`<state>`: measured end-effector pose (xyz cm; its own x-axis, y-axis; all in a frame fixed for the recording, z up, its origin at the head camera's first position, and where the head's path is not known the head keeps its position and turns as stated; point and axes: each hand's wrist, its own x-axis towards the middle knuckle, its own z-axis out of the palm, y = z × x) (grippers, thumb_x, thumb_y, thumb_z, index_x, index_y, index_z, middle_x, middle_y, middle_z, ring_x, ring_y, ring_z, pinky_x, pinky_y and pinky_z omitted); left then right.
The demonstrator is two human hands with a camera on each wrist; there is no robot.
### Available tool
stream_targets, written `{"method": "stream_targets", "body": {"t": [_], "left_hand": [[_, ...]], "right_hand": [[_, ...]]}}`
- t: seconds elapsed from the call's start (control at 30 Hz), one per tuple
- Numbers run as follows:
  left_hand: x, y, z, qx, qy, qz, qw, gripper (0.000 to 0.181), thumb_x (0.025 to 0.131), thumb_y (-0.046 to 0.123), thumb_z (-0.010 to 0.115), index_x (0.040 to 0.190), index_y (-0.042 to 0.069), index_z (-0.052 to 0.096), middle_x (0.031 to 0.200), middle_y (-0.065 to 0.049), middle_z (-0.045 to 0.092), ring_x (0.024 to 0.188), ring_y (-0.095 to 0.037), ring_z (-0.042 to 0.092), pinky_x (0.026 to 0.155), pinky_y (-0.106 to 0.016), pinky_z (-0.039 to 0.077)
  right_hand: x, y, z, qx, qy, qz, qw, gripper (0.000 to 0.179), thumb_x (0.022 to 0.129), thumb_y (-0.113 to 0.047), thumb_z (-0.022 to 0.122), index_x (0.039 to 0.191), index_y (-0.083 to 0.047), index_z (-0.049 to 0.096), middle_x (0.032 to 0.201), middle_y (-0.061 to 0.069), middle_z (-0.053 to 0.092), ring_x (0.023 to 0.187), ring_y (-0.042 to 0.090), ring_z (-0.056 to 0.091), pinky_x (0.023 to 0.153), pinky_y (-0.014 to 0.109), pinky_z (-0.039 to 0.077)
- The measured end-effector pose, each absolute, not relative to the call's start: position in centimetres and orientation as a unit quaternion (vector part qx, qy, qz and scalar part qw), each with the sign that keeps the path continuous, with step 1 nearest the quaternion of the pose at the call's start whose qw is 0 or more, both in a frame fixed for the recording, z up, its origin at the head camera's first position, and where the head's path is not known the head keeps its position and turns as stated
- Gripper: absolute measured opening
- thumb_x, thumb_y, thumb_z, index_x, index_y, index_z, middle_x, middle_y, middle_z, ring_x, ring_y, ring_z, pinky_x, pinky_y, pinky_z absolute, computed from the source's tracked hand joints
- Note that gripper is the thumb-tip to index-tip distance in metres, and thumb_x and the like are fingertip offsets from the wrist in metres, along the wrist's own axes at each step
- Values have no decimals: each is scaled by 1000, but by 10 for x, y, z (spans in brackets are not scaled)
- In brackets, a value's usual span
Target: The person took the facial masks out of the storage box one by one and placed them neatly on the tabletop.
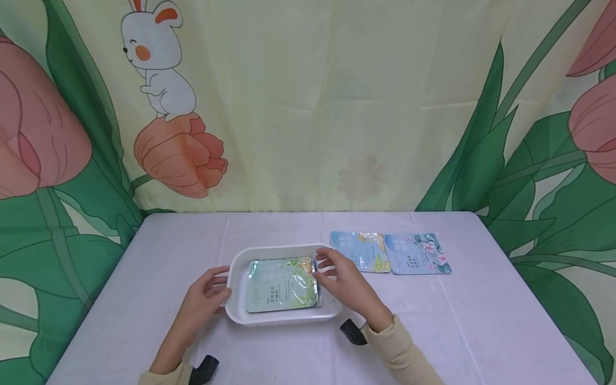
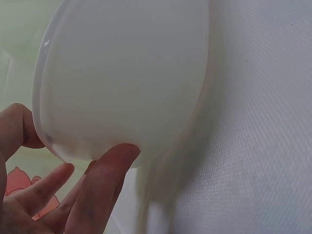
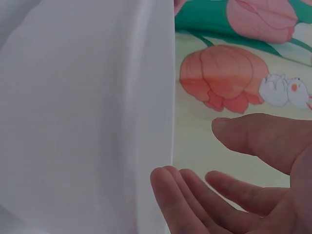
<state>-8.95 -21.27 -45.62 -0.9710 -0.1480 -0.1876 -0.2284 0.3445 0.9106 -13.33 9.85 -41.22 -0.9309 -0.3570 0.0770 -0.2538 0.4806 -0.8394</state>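
Note:
A white plastic tray (image 1: 236, 310) stands on the table, with a green face mask sachet (image 1: 281, 283) lying face up inside it. At least one more sachet edge shows beneath that one on its right. My left hand (image 1: 207, 294) holds the tray's left end, thumb at the rim; in the left wrist view its fingers (image 2: 109, 170) lie against the outer wall. Over the tray's right end is my right hand (image 1: 344, 278), its fingertips close to the sachet's right edge. The right wrist view shows that hand's thumb (image 3: 248, 134) and fingers apart, with nothing between them.
Two blue sachets, one with yellow flowers (image 1: 358, 248) and one with pink flowers (image 1: 416, 254), lie side by side behind and right of the tray. A white cloth covers the table (image 1: 481, 321). Behind it hangs a curtain (image 1: 313, 107) printed with tulips and a rabbit.

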Motion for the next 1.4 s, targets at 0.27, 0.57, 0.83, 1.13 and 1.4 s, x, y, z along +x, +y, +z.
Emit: {"method": "stream_targets", "body": {"t": [0.27,0.57,0.83,1.13,1.4], "left_hand": [[-89,-213,-457,-111,819,561,32,51,92,16,65,141,18,49,133,-18,59,113,-30,65,68,-33,61],[-90,-212,-456,-113,822,557,33,52,92,17,65,141,19,49,133,-18,60,112,-30,65,68,-32,60],[-89,-212,-456,-115,820,559,31,51,91,16,65,140,18,50,133,-18,60,111,-29,66,68,-32,60],[-89,-212,-457,-113,819,562,29,51,91,16,65,141,18,50,133,-18,60,112,-30,66,68,-32,60],[-88,-211,-455,-114,819,561,28,51,91,15,65,140,18,50,132,-18,60,112,-30,66,67,-32,60]], "right_hand": [[-132,90,-422,-199,864,-457,70,49,93,-9,67,135,7,47,122,22,59,106,36,64,92,47,54],[-129,83,-425,-188,888,-413,80,57,92,-15,69,139,6,45,127,21,58,109,33,61,90,46,54],[-130,77,-427,-195,895,-392,87,58,91,-13,70,138,8,45,114,19,60,97,27,59,80,40,52],[-131,75,-430,-185,906,-368,95,59,91,-16,71,138,6,45,108,15,60,91,21,55,77,38,49],[-130,73,-431,-178,910,-362,100,59,90,-14,71,137,9,45,109,16,60,94,23,53,83,42,49]]}}
